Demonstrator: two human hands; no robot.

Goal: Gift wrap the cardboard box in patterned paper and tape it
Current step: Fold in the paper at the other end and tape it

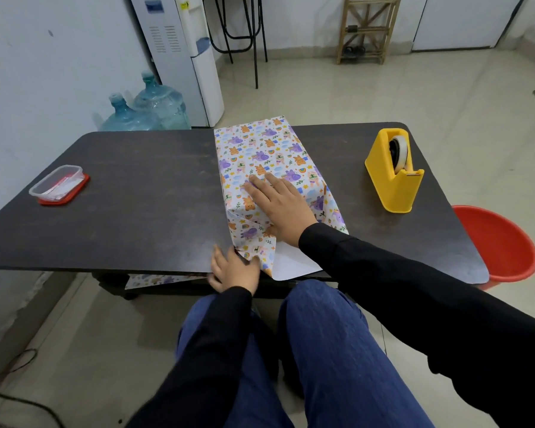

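Patterned paper (261,140) already covers the cardboard box (294,162) under the flat, straight-fingered right hand (278,206). Its near-end flap (291,265), beside the left hand (233,270), remains unfolded and seemingly untaped; whether that hand pinches it, I cannot tell.

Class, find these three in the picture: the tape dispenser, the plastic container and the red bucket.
tape dispenser (380,159), head view, yellow side wall.
plastic container (67,186), head view, clear near wall.
red bucket (501,239), head view, inner wall.
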